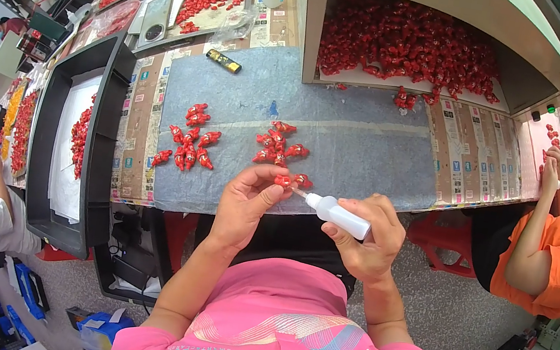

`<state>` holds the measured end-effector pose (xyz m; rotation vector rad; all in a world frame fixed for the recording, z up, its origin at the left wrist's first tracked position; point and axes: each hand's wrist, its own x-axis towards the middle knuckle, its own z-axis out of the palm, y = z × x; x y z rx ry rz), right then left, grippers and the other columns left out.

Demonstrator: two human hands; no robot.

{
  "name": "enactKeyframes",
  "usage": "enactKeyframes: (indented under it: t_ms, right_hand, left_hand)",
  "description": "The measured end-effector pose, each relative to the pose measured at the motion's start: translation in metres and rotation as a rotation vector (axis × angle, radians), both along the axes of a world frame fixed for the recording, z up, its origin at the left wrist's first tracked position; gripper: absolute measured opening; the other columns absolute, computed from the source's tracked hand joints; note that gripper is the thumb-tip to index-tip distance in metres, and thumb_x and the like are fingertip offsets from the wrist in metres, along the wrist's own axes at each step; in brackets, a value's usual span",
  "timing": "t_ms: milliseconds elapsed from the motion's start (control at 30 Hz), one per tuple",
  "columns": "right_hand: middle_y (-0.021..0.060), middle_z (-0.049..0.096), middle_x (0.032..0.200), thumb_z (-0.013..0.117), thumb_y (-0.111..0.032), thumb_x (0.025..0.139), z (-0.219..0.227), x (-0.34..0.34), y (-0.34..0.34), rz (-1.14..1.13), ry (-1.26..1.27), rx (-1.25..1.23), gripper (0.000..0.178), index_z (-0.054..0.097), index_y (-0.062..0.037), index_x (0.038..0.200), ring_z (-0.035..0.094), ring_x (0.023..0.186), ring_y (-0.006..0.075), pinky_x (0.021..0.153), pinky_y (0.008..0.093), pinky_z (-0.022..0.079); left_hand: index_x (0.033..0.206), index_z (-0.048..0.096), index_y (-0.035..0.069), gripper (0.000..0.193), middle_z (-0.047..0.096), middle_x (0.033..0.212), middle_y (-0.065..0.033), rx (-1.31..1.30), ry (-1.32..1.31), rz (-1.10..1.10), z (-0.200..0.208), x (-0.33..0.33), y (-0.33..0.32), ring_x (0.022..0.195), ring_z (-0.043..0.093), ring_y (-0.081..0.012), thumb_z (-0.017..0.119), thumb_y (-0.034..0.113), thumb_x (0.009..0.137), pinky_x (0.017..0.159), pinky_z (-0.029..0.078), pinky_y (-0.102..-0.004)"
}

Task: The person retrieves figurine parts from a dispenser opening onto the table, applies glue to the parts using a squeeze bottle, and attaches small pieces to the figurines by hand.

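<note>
Between the fingers of my left hand (246,203) is a small red figurine (283,180), pinched near the front edge of the table. My right hand (374,237) grips a white squeeze bottle (343,218), tilted so its thin nozzle (299,192) points left. The nozzle tip is at or very near the red figurine; whether they touch I cannot tell. Just beyond, a loose cluster of red figurines (276,145) lies on the grey-blue cloth (356,154). Another cluster of red figurines (189,146) lies further left.
An open-fronted box (312,41) heaped with red pieces stands at the back right. On the left is a black tray (106,140) with white paper and red pieces. A black-and-yellow tube (224,61) and a phone (156,20) lie behind. Co-workers sit at both sides.
</note>
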<state>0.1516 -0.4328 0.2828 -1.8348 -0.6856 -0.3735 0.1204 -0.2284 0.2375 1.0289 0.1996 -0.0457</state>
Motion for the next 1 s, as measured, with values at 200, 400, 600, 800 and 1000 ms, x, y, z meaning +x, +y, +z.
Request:
enactKeyframes:
  t_ms: [200, 400, 600, 800, 1000]
  right_hand:
    - [0.0107, 0.067, 0.084, 0.084, -0.011, 0.065, -0.001, 0.0, 0.001, -0.003, -0.007, 0.007, 0.038, 0.066, -0.0024, 0.097, 0.059, 0.066, 0.0188, 0.057, 0.0283, 0.048]
    - [0.01, 0.067, 0.085, 0.084, -0.011, 0.065, -0.002, 0.0, 0.0, -0.022, 0.006, 0.002, 0.037, 0.066, -0.0031, 0.097, 0.058, 0.066, 0.0189, 0.057, 0.0287, 0.048]
    - [0.0095, 0.067, 0.085, 0.084, -0.012, 0.066, -0.006, 0.002, -0.001, -0.038, 0.008, -0.013, 0.036, 0.066, -0.0032, 0.096, 0.058, 0.066, 0.019, 0.057, 0.0288, 0.047]
    - [0.0068, 0.063, 0.084, 0.083, -0.018, 0.071, -0.013, 0.008, -0.001, -0.123, -0.023, 0.053, 0.036, 0.063, -0.0014, 0.096, 0.055, 0.071, 0.0159, 0.062, 0.0264, 0.044]
    - [0.0108, 0.061, 0.092, 0.08, -0.006, 0.071, -0.033, 0.037, 0.013, -0.192, 0.319, 0.244, 0.03, 0.062, 0.0, 0.095, 0.063, 0.083, 0.0203, 0.071, 0.0305, 0.051]
  left_hand:
    - [0.113, 0.058, 0.001, 0.024, 0.064, 0.107, -0.0094, 0.022, -0.005, -0.01, -0.001, 0.0, 0.0, 0.101, 0.062, -0.0175, 0.061, 0.005, 0.089, 0.092, 0.05, -0.0311]
    - [0.113, 0.058, 0.0, 0.025, 0.064, 0.109, -0.0105, 0.05, -0.005, -0.017, 0.0, 0.0, -0.001, 0.102, 0.062, -0.0179, 0.061, 0.007, 0.09, 0.091, 0.05, -0.0314]
    - [0.115, 0.055, -0.001, 0.026, 0.064, 0.107, -0.0143, 0.051, 0.01, -0.022, 0.002, 0.001, -0.001, 0.098, 0.063, -0.0204, 0.06, 0.006, 0.09, 0.089, 0.052, -0.0316]
    - [0.117, 0.055, -0.001, 0.027, 0.064, 0.109, -0.013, 0.002, 0.057, -0.048, 0.008, 0.004, 0.002, 0.099, 0.063, -0.0206, 0.059, 0.008, 0.092, 0.089, 0.051, -0.032]
    - [0.117, 0.054, -0.001, 0.026, 0.063, 0.107, -0.0134, -0.064, 0.076, -0.01, 0.009, 0.001, 0.006, 0.096, 0.064, -0.0213, 0.057, 0.007, 0.093, 0.086, 0.053, -0.032]
